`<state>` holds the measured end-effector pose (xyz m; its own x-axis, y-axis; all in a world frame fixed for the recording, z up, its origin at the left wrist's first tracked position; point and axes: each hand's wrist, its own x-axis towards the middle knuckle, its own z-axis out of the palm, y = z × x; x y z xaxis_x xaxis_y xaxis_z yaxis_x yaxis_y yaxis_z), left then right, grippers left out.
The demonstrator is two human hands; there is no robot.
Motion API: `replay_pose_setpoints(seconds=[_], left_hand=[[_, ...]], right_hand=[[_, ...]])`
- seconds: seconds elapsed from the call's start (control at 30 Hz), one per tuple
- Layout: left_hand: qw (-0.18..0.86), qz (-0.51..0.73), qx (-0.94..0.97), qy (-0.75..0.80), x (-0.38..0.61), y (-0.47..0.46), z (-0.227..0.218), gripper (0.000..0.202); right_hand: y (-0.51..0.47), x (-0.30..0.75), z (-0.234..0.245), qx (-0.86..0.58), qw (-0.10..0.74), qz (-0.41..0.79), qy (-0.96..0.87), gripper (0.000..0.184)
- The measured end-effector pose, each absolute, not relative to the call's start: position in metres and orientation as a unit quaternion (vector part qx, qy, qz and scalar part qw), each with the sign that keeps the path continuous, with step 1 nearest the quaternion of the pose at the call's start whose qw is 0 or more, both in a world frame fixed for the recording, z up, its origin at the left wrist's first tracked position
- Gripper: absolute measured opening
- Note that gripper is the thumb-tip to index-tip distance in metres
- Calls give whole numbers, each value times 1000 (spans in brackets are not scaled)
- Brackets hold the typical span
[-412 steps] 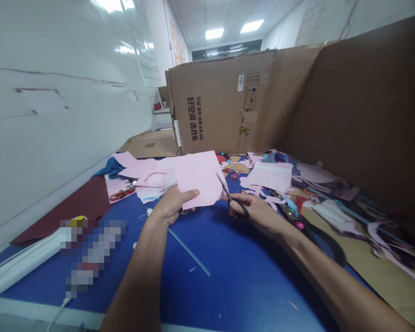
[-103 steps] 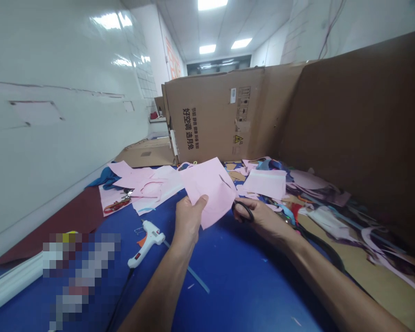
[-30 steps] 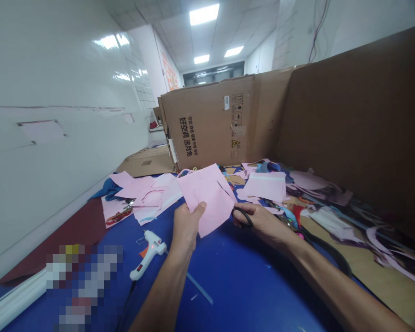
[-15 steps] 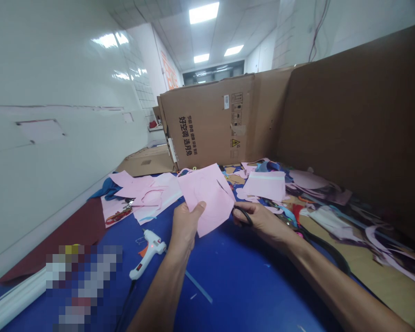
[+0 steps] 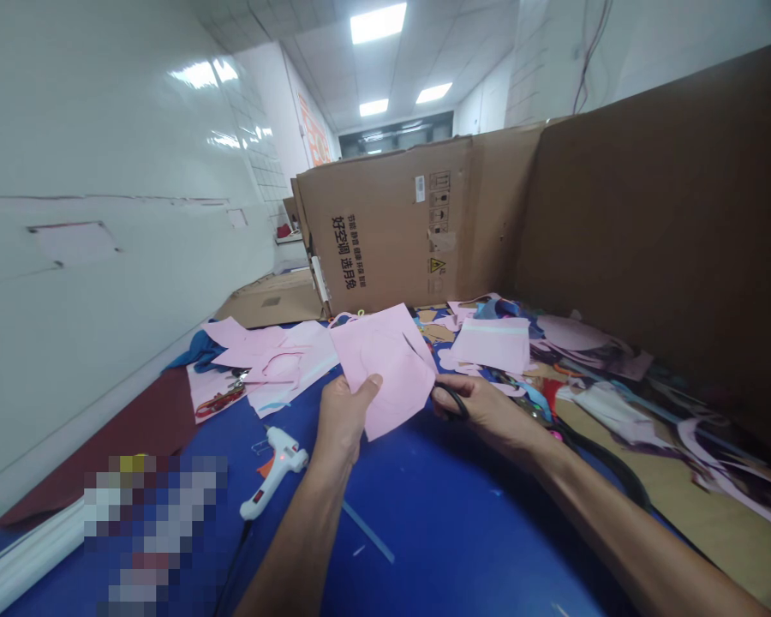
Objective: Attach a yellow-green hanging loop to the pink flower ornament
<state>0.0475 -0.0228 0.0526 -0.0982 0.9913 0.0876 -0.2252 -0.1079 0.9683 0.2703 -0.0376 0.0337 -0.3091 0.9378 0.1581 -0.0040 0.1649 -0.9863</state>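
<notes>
A pink sheet is held up over the blue table, and a faint curved outline shows on it. My left hand pinches its lower left side, thumb on top and fingers behind. In my right hand is a pair of scissors, its black handle around the fingers. One dark blade shows against the sheet's upper right part, and the rest is hidden behind the sheet or the hand. To the left of my left forearm a white glue gun lies on the table.
Pink sheets and cutouts lie at the back left, with red-handled scissors on them. More pink pieces and scraps cover the right side. Cardboard walls enclose the back and right. A clear glue stick lies in front.
Hardly anything differs. Both hands, the pink sheet and the scissors stay in nearly the same place.
</notes>
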Motion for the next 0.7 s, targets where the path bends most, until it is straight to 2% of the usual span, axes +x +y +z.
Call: replay_pose_setpoints(seconds=[0.2,0.47,0.7], left_hand=[[508,598,446,431,45,-21,50,48],[507,592,454,431,48,-22,52,45],[511,590,452,431,45,-21,51,47]], right_hand=[[-42,269,40,-377,449,526,-615,47],[-32,272,21,-345,461,554,-601,42],[-37,273,30,-367,452,534,-613,51]])
